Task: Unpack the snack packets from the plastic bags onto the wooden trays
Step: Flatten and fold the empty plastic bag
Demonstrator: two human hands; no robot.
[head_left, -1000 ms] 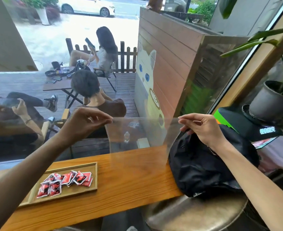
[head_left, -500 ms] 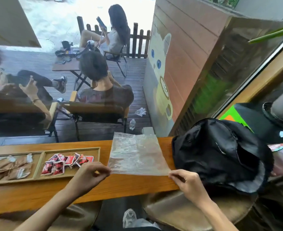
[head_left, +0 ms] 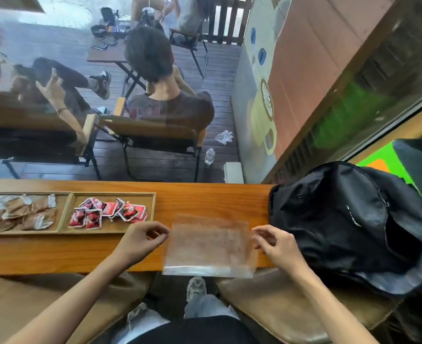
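An empty clear plastic bag (head_left: 210,244) lies flat on the wooden counter (head_left: 205,199), its near edge hanging over the front. My left hand (head_left: 140,242) pinches at its left edge with thumb and forefinger. My right hand (head_left: 275,245) pinches its right edge the same way. To the left sits a wooden tray (head_left: 152,212) holding several red snack packets (head_left: 108,212). Beside that, at the far left, another wooden tray (head_left: 64,212) holds several brown packets (head_left: 21,212).
A black backpack (head_left: 341,219) rests on a brown stool (head_left: 279,306) at the right, touching the counter's end. Another stool (head_left: 43,299) stands at the lower left. A window behind the counter looks onto a deck with seated people.
The bag was held up in the air between both hands, then brought down and laid on the counter. It now looks shorter, as if folded. The view has tilted downward.
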